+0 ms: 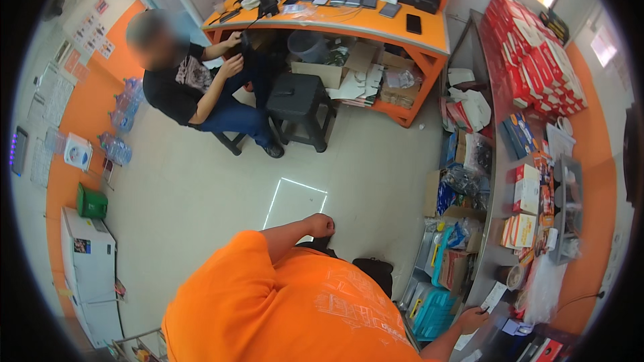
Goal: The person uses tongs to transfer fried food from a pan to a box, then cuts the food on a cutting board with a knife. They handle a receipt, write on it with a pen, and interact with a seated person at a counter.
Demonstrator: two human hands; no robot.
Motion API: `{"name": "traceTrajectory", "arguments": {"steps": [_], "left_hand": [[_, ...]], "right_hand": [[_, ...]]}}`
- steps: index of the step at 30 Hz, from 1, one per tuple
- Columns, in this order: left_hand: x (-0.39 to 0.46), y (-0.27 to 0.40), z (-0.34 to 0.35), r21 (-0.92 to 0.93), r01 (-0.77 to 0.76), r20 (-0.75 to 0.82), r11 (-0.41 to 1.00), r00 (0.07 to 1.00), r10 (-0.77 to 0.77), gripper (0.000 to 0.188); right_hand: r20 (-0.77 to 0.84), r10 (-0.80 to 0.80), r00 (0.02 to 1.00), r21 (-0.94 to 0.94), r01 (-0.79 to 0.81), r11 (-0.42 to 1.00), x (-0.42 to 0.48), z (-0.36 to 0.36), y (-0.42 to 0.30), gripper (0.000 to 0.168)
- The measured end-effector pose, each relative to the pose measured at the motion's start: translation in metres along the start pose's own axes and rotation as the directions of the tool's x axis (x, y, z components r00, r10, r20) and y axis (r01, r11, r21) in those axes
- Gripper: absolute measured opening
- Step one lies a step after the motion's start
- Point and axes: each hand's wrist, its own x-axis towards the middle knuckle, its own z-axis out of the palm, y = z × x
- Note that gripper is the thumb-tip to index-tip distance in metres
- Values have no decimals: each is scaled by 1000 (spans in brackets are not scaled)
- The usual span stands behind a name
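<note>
My left hand [321, 225] is curled in front of my orange shirt [302, 301], above my lap. Nothing shows between its fingers. Off to the right, my right hand [472, 320] rests at the edge of the metal counter [484, 266]. It grips a thin dark pen [484, 310] by a narrow strip of white paper [494, 297]. More of the paper shows beneath the hand. Just beyond the strip stands a round container [513, 277], and a clear plastic bag [546, 286] lies past it.
Turquoise plastic boxes [435, 314] and open cartons [455, 269] fill the shelf below the counter. Red-and-white boxes [546, 68] are stacked at its far end. Another person [176, 85] sits near the orange workbench [427, 37], which holds several phones. A black stool [297, 93] stands nearby.
</note>
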Motion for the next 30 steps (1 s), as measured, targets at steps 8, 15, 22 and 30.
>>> {"name": "traceTrajectory", "arguments": {"steps": [8,15,22,30], "left_hand": [[-64,-130,-1,14,306,-85,952,949,-304,46],[-130,-283,78,161,536,-47,829,843,-536,40],[-124,-242,58,-16,621,88,784,782,-617,35],[-114,-274,67,223,498,212,838,815,-540,40]], "right_hand": [[-54,-29,998,45,31,999,-3,1,-1,33],[-82,-106,991,46,110,993,-6,0,0,35],[-95,-214,972,16,217,976,6,14,19,36],[-82,-214,973,97,221,970,8,12,9,33]]}}
